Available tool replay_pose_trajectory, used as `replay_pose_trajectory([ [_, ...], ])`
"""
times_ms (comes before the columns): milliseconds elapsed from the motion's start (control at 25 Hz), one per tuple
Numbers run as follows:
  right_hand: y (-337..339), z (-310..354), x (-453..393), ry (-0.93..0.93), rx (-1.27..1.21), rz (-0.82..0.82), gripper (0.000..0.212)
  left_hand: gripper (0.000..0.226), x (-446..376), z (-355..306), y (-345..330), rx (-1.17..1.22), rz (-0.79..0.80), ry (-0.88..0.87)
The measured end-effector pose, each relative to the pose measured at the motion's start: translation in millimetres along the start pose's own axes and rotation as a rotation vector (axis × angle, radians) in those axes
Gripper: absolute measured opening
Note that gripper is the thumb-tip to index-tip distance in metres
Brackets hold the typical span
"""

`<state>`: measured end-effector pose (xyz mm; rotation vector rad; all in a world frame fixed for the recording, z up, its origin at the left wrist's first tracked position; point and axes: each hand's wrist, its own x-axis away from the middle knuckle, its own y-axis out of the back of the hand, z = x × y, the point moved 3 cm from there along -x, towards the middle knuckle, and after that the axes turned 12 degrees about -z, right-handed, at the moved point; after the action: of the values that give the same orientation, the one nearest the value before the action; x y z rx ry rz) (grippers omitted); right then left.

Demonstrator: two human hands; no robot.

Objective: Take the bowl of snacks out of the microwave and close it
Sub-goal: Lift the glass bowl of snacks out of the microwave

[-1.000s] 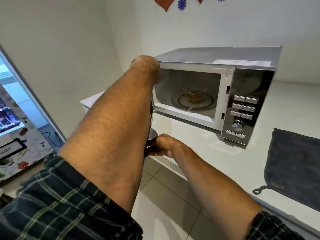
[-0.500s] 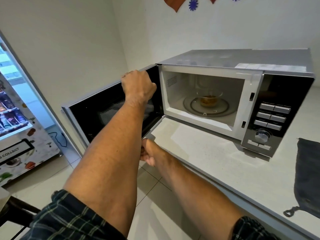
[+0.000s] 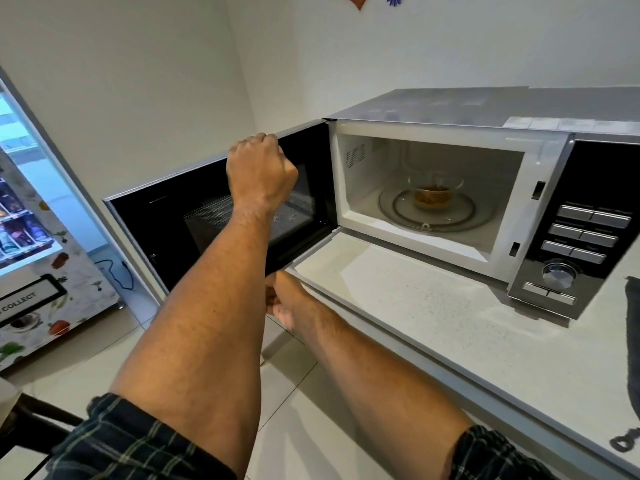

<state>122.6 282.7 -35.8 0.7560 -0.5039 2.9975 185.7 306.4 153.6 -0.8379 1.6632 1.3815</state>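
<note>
A silver microwave (image 3: 485,109) stands on the white counter (image 3: 415,306) with its black door (image 3: 166,230) swung wide open to the left. Inside, a clear glass bowl of brown snacks (image 3: 433,195) sits in the middle of the glass turntable (image 3: 479,216). My left hand (image 3: 259,171) is curled over the door's top edge. My right hand (image 3: 280,303) holds the door's bottom edge near the hinge side, its fingers partly hidden under the door. Both hands are outside the oven cavity, left of the bowl.
The control panel (image 3: 585,230) with buttons and a dial is on the microwave's right side. A dark grey cloth (image 3: 633,341) lies at the counter's right edge. A vending machine (image 3: 31,254) stands on the tiled floor to the left, beyond the open door.
The door has swung from half open to wide open on the left, both hands moving with it. The camera has come closer, and the bowl inside shows more plainly.
</note>
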Motion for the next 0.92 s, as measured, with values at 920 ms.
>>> replay_pose_trajectory([
  [920, 258, 181, -48, 0.723, 0.187, -1.035, 0.038, 0.031, 71, -147, -174, 0.846, 0.473, 0.778],
])
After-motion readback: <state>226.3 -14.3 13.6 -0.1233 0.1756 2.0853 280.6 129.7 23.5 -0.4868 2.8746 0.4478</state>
